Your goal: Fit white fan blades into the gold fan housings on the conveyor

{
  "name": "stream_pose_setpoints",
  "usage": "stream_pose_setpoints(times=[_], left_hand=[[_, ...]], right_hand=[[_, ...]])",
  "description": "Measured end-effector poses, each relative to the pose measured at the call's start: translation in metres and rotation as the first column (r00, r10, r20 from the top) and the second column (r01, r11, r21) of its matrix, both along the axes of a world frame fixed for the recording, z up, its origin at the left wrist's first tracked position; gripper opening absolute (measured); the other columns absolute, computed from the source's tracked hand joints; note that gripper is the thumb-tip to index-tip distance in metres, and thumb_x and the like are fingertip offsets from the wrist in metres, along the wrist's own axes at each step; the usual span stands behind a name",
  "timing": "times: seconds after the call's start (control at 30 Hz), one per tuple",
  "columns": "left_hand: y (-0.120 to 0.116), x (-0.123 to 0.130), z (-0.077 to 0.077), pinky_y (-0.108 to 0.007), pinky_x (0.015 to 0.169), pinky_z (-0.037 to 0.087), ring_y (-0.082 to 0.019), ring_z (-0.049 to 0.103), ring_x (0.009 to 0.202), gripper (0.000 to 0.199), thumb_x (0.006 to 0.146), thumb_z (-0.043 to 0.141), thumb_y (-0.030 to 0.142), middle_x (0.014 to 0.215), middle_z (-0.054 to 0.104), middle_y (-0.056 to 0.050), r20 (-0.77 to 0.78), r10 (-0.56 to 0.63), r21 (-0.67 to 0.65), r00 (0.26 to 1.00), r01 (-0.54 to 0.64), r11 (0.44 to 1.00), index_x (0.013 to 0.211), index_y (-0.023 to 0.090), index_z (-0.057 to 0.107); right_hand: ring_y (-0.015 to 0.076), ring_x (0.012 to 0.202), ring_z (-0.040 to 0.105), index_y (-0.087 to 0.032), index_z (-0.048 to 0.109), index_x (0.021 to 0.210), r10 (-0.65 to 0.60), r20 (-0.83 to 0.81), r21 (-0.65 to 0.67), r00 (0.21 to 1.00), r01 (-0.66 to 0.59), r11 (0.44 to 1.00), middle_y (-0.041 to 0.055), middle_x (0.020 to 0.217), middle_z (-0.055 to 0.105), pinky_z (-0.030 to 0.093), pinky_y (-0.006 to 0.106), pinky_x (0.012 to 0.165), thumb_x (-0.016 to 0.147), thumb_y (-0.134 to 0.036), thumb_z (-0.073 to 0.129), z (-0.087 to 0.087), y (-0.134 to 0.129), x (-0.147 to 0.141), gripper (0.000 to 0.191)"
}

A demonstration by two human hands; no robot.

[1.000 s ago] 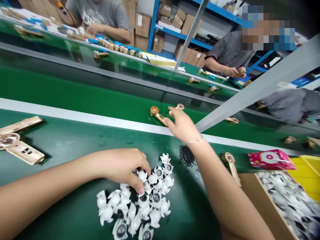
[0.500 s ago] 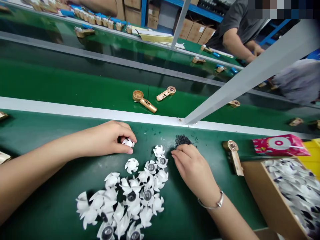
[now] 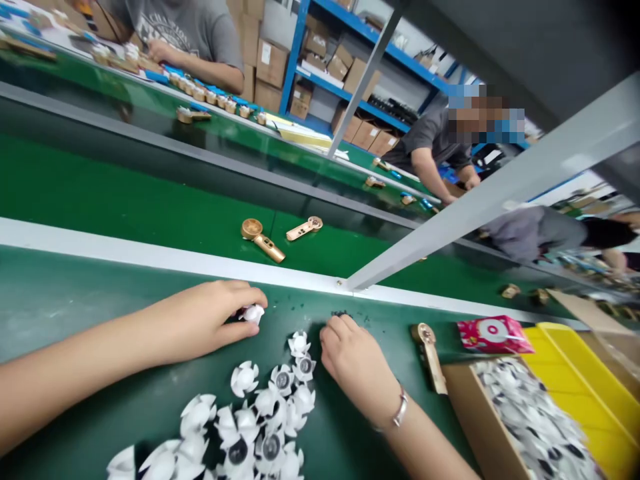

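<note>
My left hand pinches a white fan blade wheel between thumb and fingers, a little above the green table. Over a small heap of tiny black pieces is my right hand, its fingers bent and pressed together. It covers most of the heap, and whatever sits between its fingertips is hidden. Several loose white fan blade wheels lie in a spread between and below both hands, some showing a dark round hub.
To the right stand a gold fan handle, a cardboard box full of fan wheels, a pink packet and a yellow tray. Gold fan shells lie beyond the white rail. A slanted metal post rises there. People sit opposite.
The view has tilted up, so the scene sits lower and more of the far side shows. The wheel in my left hand has turned. My right hand now covers more of the black heap.
</note>
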State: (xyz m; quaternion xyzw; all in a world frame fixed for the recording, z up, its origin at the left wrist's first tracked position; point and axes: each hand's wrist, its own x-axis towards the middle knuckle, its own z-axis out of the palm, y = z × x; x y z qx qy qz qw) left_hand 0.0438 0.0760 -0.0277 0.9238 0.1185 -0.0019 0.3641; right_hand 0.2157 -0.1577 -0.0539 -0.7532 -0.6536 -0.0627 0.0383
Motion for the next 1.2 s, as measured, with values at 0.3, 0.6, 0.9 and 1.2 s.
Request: stream_pose_setpoints(times=[0.3, 0.6, 0.9, 1.2], left_hand=[[-0.025, 0.0, 0.015, -0.021, 0.078, 0.052, -0.009, 0.067, 0.078, 0.034, 0.078, 0.079, 0.022, 0.086, 0.071, 0.002, 0.068, 0.206, -0.92, 0.976, -0.019, 0.391, 0.107, 0.02, 0.061], [-0.035, -0.007, 0.034, -0.016, 0.069, 0.055, -0.007, 0.071, 0.07, 0.035, 0.071, 0.081, 0.004, 0.077, 0.073, 0.004, 0.15, 0.282, -0.982, 0.948, 0.11, 0.155, 0.096, 0.018, 0.062], [-0.037, -0.007, 0.029, -0.018, 0.071, 0.056, -0.009, 0.072, 0.072, 0.035, 0.068, 0.085, 0.009, 0.077, 0.074, 0.002, 0.138, 0.366, -0.976, 0.92, 0.063, 0.209, 0.095, 0.017, 0.063], [0.008, 0.015, 0.005, -0.022, 0.069, 0.055, -0.011, 0.069, 0.069, 0.041, 0.067, 0.086, 0.029, 0.075, 0.073, 0.001, 0.092, 0.636, -0.907, 0.766, -0.199, 0.372, 0.096, 0.017, 0.061]], right_hand=[[0.0103, 0.073, 0.051, -0.021, 0.048, 0.089, 0.106, -0.539, 0.266, 0.836, 0.05, 0.963, -0.0012, 0.083, 0.052, 0.045, 0.022, 0.065, 0.096, -0.012, 0.043, 0.073, 0.044, -0.029, 0.013], [0.0126, 0.073, 0.055, -0.023, 0.055, 0.087, 0.193, -0.599, 0.408, 0.777, 0.089, 0.909, -0.0006, 0.081, 0.057, 0.045, 0.025, 0.063, 0.092, -0.013, 0.051, 0.082, 0.061, -0.049, 0.012], [0.0142, 0.077, 0.06, -0.023, 0.059, 0.093, 0.169, -0.469, 0.422, 0.867, 0.051, 0.905, 0.0027, 0.087, 0.062, 0.049, 0.026, 0.067, 0.091, -0.01, 0.053, 0.074, 0.059, -0.052, 0.014], [0.0234, 0.104, 0.061, -0.014, 0.059, 0.125, 0.081, -0.451, 0.342, 0.889, 0.088, 0.936, 0.0147, 0.111, 0.065, 0.05, 0.045, 0.094, 0.1, -0.02, 0.041, 0.049, 0.141, 0.004, 0.031]])
